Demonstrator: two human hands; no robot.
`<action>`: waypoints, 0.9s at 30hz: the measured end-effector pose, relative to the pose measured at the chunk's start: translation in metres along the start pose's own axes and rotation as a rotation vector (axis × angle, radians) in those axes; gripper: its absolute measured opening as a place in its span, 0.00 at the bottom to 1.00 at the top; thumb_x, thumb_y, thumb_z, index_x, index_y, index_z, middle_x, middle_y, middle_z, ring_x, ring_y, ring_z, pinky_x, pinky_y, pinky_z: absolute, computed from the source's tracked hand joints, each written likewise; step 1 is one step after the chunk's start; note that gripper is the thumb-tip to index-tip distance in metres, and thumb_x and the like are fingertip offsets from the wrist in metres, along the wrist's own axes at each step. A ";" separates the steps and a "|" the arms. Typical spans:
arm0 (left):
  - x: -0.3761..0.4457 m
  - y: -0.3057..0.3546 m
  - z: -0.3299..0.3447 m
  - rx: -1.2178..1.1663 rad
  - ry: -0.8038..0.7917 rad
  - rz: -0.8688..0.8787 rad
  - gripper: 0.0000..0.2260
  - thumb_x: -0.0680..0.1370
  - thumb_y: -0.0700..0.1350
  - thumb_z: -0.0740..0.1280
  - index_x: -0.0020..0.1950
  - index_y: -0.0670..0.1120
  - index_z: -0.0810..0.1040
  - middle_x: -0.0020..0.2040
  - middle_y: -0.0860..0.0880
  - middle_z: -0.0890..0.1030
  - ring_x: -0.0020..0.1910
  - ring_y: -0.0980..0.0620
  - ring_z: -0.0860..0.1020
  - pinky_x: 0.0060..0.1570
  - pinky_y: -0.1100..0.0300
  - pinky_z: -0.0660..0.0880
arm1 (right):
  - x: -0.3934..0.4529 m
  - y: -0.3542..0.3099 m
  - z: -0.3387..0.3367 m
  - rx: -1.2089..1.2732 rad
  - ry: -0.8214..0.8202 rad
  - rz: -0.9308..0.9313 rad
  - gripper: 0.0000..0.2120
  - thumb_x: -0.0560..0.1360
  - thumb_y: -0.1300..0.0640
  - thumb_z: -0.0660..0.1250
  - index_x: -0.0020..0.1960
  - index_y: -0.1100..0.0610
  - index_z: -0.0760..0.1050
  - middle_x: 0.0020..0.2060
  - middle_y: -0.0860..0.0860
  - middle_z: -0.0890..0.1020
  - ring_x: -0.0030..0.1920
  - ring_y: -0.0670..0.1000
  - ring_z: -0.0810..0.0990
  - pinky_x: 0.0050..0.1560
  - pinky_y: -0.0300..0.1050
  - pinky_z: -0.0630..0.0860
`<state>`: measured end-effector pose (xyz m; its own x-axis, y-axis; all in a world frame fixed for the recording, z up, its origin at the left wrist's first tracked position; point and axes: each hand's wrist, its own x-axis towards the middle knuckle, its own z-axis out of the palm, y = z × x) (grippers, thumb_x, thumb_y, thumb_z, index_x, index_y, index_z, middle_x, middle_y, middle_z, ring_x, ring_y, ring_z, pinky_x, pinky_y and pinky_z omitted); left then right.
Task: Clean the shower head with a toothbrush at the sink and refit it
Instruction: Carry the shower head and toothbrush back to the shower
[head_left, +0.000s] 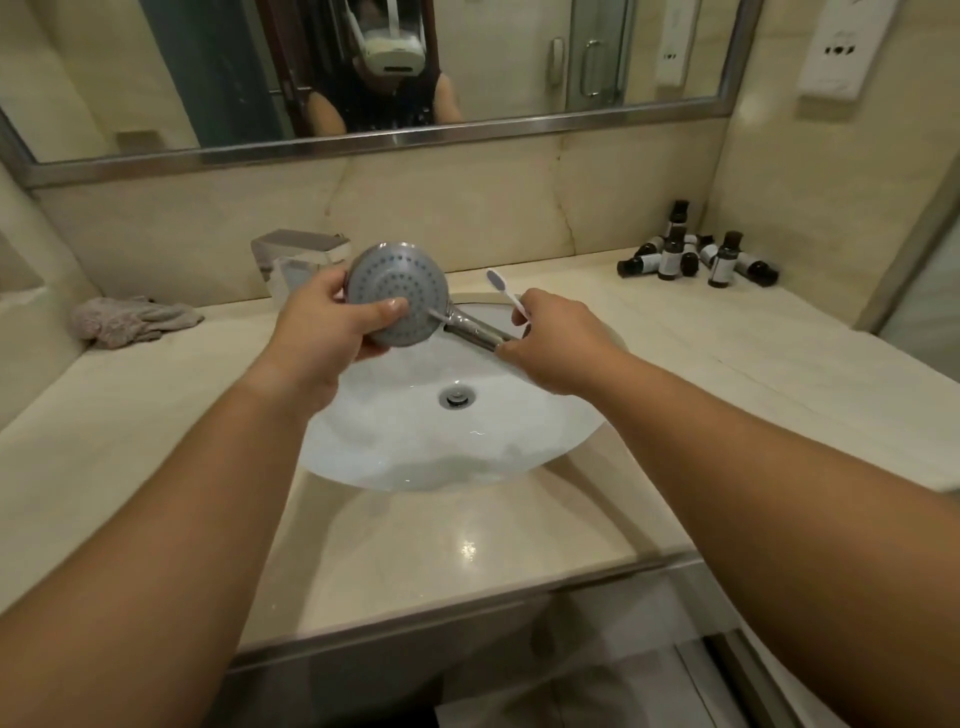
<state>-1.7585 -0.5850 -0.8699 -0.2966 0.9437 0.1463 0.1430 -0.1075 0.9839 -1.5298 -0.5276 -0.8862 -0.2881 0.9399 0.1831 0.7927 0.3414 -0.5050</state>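
You are holding the shower head (397, 299) at frame centre, above the back of the sink (452, 447), its nozzle face turned toward you. Your left hand (324, 338) is gripping its round head with the thumb across the face. Your right hand (553, 343) is pinching the toothbrush (506, 293) while touching the handle; dark bottles (696, 257) are clustering upper right.
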 end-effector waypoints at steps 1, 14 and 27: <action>-0.003 -0.005 0.006 -0.028 0.003 -0.045 0.20 0.73 0.40 0.76 0.64 0.50 0.79 0.60 0.47 0.83 0.56 0.45 0.83 0.46 0.51 0.83 | -0.003 0.004 -0.003 -0.058 0.004 -0.017 0.10 0.72 0.50 0.68 0.51 0.51 0.73 0.40 0.48 0.77 0.38 0.50 0.77 0.38 0.47 0.78; -0.029 0.014 0.124 -0.140 -0.100 -0.113 0.07 0.75 0.44 0.75 0.51 0.50 0.82 0.43 0.51 0.88 0.46 0.48 0.86 0.37 0.56 0.81 | -0.071 0.080 -0.100 -0.287 0.074 0.042 0.11 0.73 0.44 0.67 0.47 0.52 0.77 0.39 0.49 0.77 0.40 0.53 0.76 0.32 0.44 0.69; 0.021 0.016 0.214 -0.209 -0.210 -0.155 0.06 0.76 0.47 0.74 0.52 0.49 0.82 0.43 0.53 0.87 0.38 0.55 0.84 0.32 0.63 0.78 | -0.046 0.149 -0.134 -0.237 0.021 0.068 0.21 0.66 0.38 0.72 0.54 0.47 0.80 0.37 0.43 0.78 0.37 0.46 0.76 0.33 0.42 0.72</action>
<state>-1.5608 -0.5000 -0.8735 -0.0952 0.9954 -0.0098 -0.0920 0.0010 0.9958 -1.3265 -0.5203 -0.8568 -0.2205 0.9598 0.1737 0.9146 0.2653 -0.3052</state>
